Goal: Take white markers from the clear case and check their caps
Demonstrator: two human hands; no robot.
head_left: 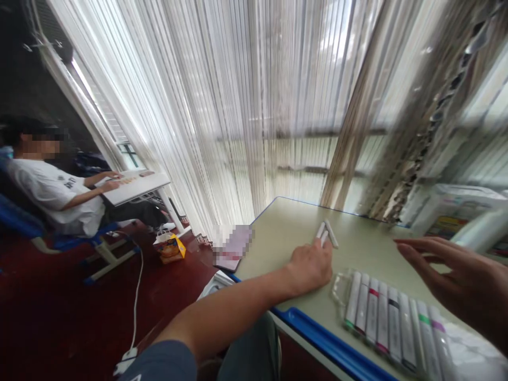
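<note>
My left hand point(311, 265) rests low over the desk, its fingers closed around the end of a white marker point(324, 237). Right beside it, two more white markers lie on the desktop, their far ends close together; the one on the right point(332, 235) slants toward me. A clear case point(339, 296) at the front right holds a row of several white markers point(392, 317) with coloured bands and ends, among them green, red, black and purple. Above the case's right side hovers my right hand point(456, 275), fingers stretched out, holding nothing.
The pale desk point(273, 227) has a blue front edge point(329, 338). A white plastic bag point(472, 344) lies at the right, and packages point(456, 211) stand behind. A sheer curtain point(238, 106) hangs beyond. Another person point(55, 185) sits at a table on the left.
</note>
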